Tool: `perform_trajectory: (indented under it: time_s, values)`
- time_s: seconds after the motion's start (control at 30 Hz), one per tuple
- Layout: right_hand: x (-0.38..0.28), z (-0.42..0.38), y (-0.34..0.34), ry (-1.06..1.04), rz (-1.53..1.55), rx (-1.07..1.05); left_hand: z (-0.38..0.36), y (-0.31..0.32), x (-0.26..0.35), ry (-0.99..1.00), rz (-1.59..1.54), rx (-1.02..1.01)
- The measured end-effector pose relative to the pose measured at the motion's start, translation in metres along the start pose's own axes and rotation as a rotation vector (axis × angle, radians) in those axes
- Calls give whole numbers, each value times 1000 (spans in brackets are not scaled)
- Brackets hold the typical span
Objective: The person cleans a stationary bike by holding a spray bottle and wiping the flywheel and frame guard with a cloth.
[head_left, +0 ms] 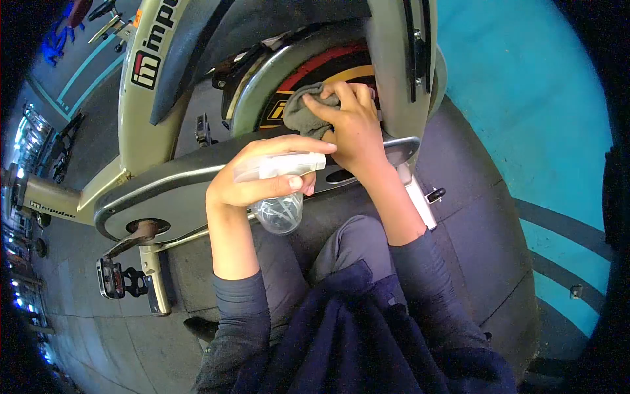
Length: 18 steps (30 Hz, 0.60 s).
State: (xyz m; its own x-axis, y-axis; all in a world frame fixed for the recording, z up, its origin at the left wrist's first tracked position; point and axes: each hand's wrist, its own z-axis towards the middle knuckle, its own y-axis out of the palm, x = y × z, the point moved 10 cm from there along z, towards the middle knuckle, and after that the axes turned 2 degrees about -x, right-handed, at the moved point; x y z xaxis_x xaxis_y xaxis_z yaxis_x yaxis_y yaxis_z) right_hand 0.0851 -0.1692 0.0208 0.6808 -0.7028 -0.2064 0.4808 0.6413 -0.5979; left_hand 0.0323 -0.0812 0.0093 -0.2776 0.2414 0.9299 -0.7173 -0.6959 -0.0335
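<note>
In the head view, the left hand (239, 187) is closed round the neck of a clear spray bottle (279, 215), its white top (282, 165) facing the right arm (384, 190); the right hand (357, 131) grips a bunched grey cloth (302, 110), which sits at the face of the bike's wheel (308, 73), beside the upright post (396, 79); whether the cloth presses on the wheel is hidden.

A nudge could set the wheel turning, I judge, and draw the cloth or a fingertip towards the post; a stray squeeze might wet the right wrist, since the nozzle seems aimed that way; a damp grip could let the bottle slip onto the cover (197, 190).

"Impulse" reads on the lower left beam (46, 197); the same name, cut off by the top edge, follows a boxed logo (146, 69) on the slanted frame (147, 125); the wheel's yellow mark is partly behind the cloth; no label is readable on the bottle.
</note>
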Motion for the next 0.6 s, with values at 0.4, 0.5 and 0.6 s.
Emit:
perform_trajectory:
  time_s: [0.4, 0.5, 0.6]
  values:
    - [26, -4, -4, 374, -3, 129, -1, 0, -1, -7, -10, -4]
    - [23, -3, -3, 342, -47, 71, 0, 1, 0, -2, -18, -11]
    - [14, -1, 2, 162, -16, -93, 0, -1, -1, -3, -3, -6]
